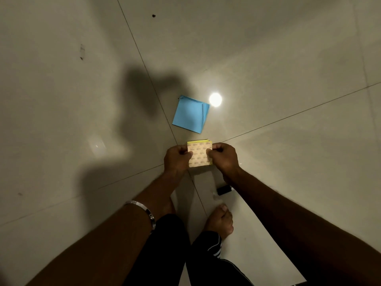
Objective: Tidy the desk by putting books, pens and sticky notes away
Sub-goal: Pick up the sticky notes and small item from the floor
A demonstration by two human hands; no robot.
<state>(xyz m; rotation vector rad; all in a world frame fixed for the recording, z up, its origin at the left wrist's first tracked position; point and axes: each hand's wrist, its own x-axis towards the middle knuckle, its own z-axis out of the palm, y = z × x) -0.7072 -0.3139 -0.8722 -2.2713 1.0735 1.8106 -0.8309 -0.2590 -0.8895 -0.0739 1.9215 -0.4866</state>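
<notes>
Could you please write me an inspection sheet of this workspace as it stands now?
Surface: glossy pale tiled floor with dark grout lines and a lamp glare; no desk seen.
Job's things: yellow-edged sticky note pad held backing side up; blue square sticky note pad lying on the floor, one corner creased.
Clutter: small black object near the bare feet; dark specks.
Grippers: left hand and right hand both pinch the yellow-edged pad.
Cables: nothing seen.
Surroundings: silver bracelet on the left wrist; white sheet underfoot.

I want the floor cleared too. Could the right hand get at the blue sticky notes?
Probably, but not yet: the right hand and left hand both pinch the yellow pad. Nothing lies between it and the blue sticky notes on the floor ahead.
</notes>
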